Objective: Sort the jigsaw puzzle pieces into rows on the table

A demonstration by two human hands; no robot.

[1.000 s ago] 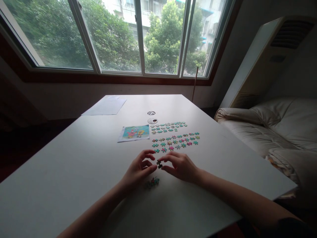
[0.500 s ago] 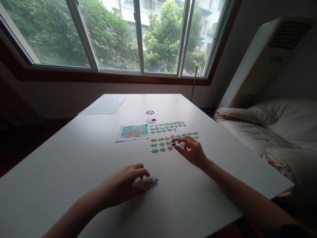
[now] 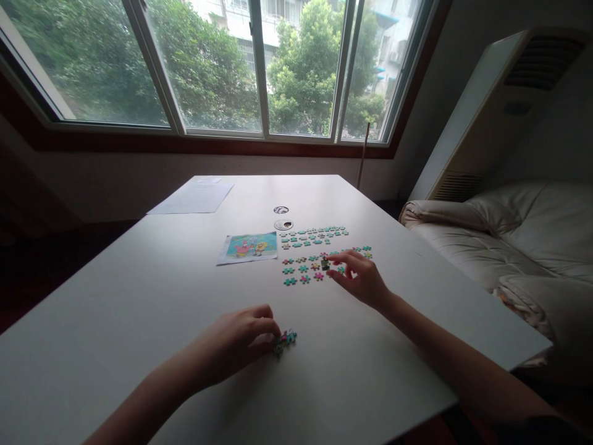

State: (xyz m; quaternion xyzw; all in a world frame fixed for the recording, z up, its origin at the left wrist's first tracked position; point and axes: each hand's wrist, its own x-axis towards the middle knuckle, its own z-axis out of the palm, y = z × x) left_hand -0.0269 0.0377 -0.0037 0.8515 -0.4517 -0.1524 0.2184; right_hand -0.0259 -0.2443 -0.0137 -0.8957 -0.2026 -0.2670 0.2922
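Note:
My right hand (image 3: 359, 276) pinches a dark puzzle piece (image 3: 325, 264) between thumb and fingertips, tilted up above the rows of loose puzzle pieces (image 3: 303, 269). Nearer to me, my left hand (image 3: 243, 337) is closed, its thumb and fingers at the left end of a small cluster of puzzle pieces (image 3: 288, 337). This cluster is teal with some pink, and the fingers partly cover it. A picture sheet (image 3: 250, 247) with pink and yellow cartoon figures on teal lies left of the rows. Some loose pieces are hidden behind my right hand.
Everything lies on a white table (image 3: 185, 278). Farther back are two round discs (image 3: 283, 225) and a large pale sheet (image 3: 192, 198) at the far left. A cream sofa (image 3: 463, 241) stands to the right, below a tall air conditioner (image 3: 477, 117). Windows line the far wall.
My left fingers have drawn in against the cluster of puzzle pieces, with thumb and fingertips closer together. The right hand has barely shifted, and the dark piece in it has turned slightly.

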